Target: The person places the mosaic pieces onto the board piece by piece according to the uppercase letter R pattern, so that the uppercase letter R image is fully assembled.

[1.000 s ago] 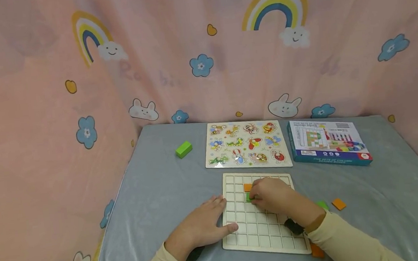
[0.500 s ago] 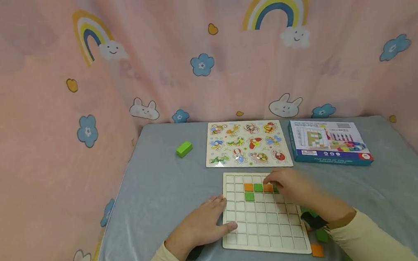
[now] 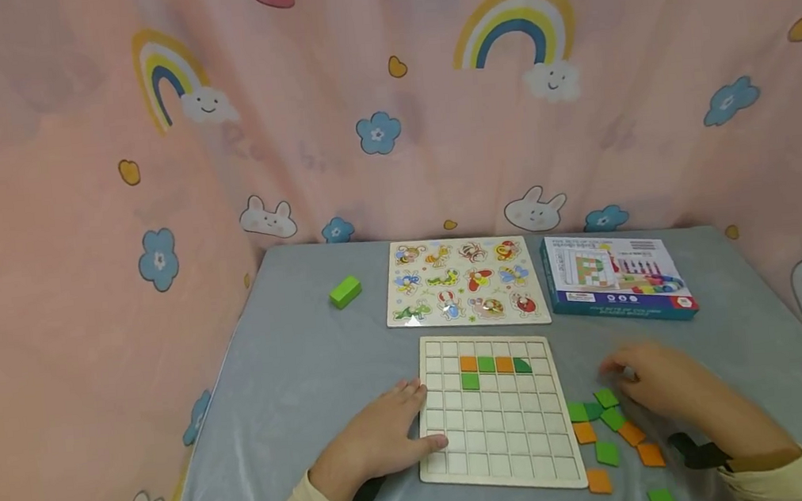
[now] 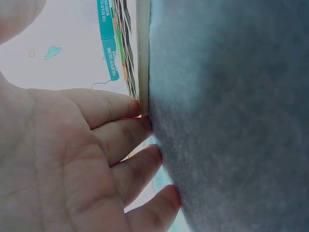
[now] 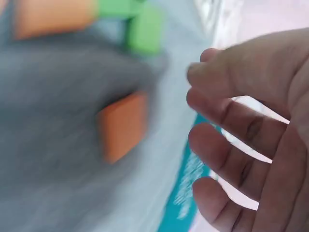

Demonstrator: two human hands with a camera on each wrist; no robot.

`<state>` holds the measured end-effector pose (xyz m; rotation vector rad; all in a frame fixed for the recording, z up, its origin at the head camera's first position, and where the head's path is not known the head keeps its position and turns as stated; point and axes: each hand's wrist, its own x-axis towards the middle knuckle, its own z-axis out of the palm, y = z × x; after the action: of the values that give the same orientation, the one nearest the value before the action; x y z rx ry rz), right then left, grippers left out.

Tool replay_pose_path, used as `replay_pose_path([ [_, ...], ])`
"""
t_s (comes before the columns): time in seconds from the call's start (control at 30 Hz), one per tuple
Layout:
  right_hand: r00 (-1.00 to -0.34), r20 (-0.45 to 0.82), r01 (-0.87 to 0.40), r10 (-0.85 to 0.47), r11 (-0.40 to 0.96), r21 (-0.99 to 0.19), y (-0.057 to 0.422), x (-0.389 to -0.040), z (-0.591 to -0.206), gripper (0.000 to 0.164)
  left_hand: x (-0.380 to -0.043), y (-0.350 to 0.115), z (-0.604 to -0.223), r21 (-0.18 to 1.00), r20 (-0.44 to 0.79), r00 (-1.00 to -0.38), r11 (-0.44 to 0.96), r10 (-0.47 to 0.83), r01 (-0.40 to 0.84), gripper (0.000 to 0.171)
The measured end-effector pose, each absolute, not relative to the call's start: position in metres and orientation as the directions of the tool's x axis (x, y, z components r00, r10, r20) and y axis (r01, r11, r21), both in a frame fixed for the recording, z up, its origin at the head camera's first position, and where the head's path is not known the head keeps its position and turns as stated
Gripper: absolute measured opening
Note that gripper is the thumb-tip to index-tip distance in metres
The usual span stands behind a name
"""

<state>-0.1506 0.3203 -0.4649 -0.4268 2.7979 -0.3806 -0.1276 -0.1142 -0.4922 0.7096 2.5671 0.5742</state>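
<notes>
A pale wooden grid board (image 3: 496, 433) lies on the grey cloth. In its upper part sit an orange tile (image 3: 468, 364), a green tile (image 3: 486, 364), a second orange tile (image 3: 504, 365) and a dark green round-edged tile (image 3: 522, 366) in a row, with another green tile (image 3: 470, 381) below the first. My left hand (image 3: 378, 439) rests along the board's left side, fingertips at its edge in the left wrist view and thumb over the grid. Right of the board, my right hand (image 3: 663, 379) hovers by the loose tiles, fingers loosely bent and holding nothing.
Several loose green and orange tiles (image 3: 607, 454) lie right of the board. Behind it are an insect picture puzzle (image 3: 464, 283) and a teal-edged box (image 3: 618, 279). A green block (image 3: 345, 292) stands at the back left, before a pink patterned curtain (image 3: 328, 74).
My right hand has left the green tile, passed over the tile row's right end, and moved off the board to the loose tiles. The left hand keeps its place at the board.
</notes>
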Motion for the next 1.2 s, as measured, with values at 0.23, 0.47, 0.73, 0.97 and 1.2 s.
replay_pose_path([
  [0.23,-0.921,-0.299,-0.174,-0.248,0.952,-0.254,0.342,-0.139,-0.484,0.025,-0.125,-0.115,-0.492,0.493,-0.280,-0.789,0.787,0.548,0.371,0.091],
  [0.47,-0.906,-0.358,-0.132,-0.225,0.955,-0.265,0.344,-0.142,-0.485,0.025,-0.125,-0.117,-0.494,0.483,-0.274,-0.792,0.790,0.546,0.377,0.093],
  [0.73,-0.906,-0.357,-0.108,-0.229,0.939,-0.326,0.314,-0.144,-0.470,0.039,-0.126,-0.116,-0.495,0.488,-0.269,-0.787,0.783,0.556,0.387,0.093],
  [0.97,-0.901,-0.209,-0.288,-0.380,0.884,-0.368,0.253,-0.147,-0.461,0.037,-0.127,-0.117,-0.494,0.491,-0.258,-0.784,0.776,0.564,0.396,0.093],
  [1.2,-0.847,-0.135,-0.427,-0.514,0.810,-0.402,0.199,-0.154,-0.468,0.017,-0.127,-0.116,-0.494,0.477,-0.253,-0.783,0.778,0.568,0.410,0.092],
])
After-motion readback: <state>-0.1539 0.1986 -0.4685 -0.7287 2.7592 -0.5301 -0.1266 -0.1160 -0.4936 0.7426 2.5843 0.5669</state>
